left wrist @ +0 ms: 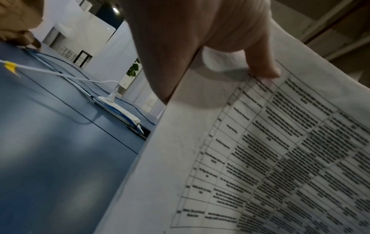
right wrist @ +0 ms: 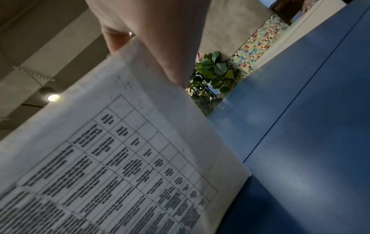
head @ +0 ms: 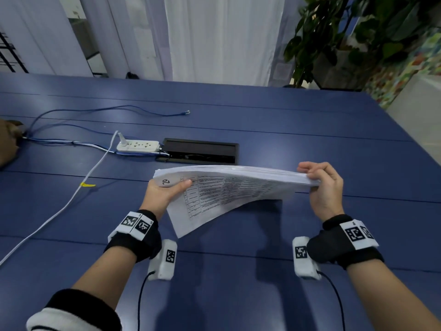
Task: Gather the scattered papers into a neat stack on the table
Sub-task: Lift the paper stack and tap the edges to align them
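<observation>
The blue table (head: 310, 130) spans the view. Above its near middle, lifted clear of the surface, hangs the sheaf of printed papers (head: 229, 185), its lowest sheet drooping toward the tabletop. The left hand (head: 164, 192) pinches the sheaf's left end, thumb on the print; the right hand (head: 322, 185) curls round its right end. Beyond the papers lies a white power strip (head: 138, 146)

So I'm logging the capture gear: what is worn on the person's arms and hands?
Both hands, left hand and right hand, are bare. Each wrist has a black band with white square-code tags, plus a white tagged camera block trailing a black cable. A black-and-white cuff covers the left forearm.
</observation>
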### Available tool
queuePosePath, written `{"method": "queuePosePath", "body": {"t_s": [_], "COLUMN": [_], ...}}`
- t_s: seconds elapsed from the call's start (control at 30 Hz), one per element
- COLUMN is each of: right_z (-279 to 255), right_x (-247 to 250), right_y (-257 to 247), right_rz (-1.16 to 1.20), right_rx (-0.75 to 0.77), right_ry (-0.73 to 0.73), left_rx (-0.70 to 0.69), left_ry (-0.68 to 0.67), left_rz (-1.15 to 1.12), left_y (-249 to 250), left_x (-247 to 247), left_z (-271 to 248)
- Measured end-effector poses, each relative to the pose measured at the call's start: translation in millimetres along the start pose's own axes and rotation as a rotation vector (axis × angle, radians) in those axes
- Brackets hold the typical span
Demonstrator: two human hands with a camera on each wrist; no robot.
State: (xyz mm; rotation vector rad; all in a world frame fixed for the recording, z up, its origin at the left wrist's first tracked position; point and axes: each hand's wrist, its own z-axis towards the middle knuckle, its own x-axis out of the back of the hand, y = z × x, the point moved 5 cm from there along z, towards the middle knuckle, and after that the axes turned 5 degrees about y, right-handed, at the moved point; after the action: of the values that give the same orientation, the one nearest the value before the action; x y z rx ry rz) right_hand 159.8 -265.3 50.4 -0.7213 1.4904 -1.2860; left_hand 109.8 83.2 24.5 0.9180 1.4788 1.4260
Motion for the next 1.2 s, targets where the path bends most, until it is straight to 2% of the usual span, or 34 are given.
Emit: {"method": "queuePosePath", "body": {"t_s": [0.13,0.23,0.33,0.5,0.63,0.73,0.9,1.03,1.13,1.2], "right_z": [1,3,1,-3,-11,-8,0,-9,-15,-14], "right_x": [-5,-9,-7,-9,-18,-20,-24,-23,-18,-14], "right_y": [-6,-5,-5,-10,-9,-10,-29,-29,-18,-16], "right_rz": [-0.013,-0.105,-0.22,-0.275,-0.35,-0.447,-0.3,-0.309,-0.412,-0.482], "right_rx": [0.033,0.07,0.165,0.263,0.313,0.396,0.438,0.474,0.491,0.524], "right_ry": [-0.021,-0.097,-0.12,-0.13,-0.242,-0.206,-0.12,-0.169,-0.225,-0.213], "left_rx": [0.034,0.065,0.077,0.062,0.06,0.046,-0.019,-0.012,0.032,0.043], "left_ry": [0.05,0.071,0.067,0.081,0.088,0.067,0.034,0.026,0.001,0.005], "left_rz": [-0.019,-0.029,-0.026,-0.046,-0.033,-0.001,-0.002,0.0,0.029,0.037], "left_y": [-4,-5,-5,-3,-1,3,18,9,-3,-6], "left_x": [1,2,1,0,2,3,-1,8,16,18], "left_z": [4,8,11,13,14,16,17,17,14,15]}}
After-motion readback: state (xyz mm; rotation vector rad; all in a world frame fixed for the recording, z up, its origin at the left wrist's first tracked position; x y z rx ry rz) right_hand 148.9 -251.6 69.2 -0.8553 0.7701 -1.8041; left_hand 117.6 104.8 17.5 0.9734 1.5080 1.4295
